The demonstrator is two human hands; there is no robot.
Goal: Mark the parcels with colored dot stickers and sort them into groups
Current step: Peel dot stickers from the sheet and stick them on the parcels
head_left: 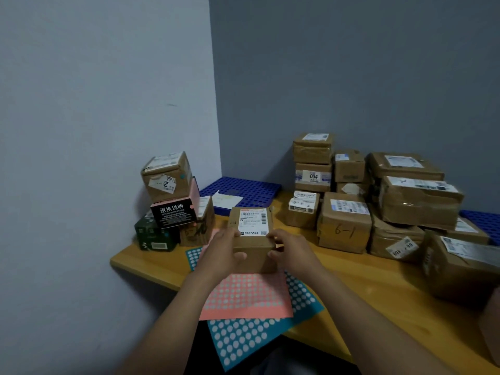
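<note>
A small brown cardboard parcel [253,240] with a white shipping label on top sits at the middle of the wooden table [359,290]. My left hand [220,253] grips its left side and my right hand [290,247] grips its right side. Under and in front of the parcel lies a pink dot-sticker sheet [247,299], and beneath that a blue dot-sticker sheet [259,336] hangs over the table's front edge. A second blue sheet [193,257] peeks out at the left.
A small stack at the left holds a brown box [166,175], a pink and black box [174,211] and a dark green box [154,235]. Several brown parcels [378,196] are piled at the right. A blue grid pallet [240,189] lies in the corner.
</note>
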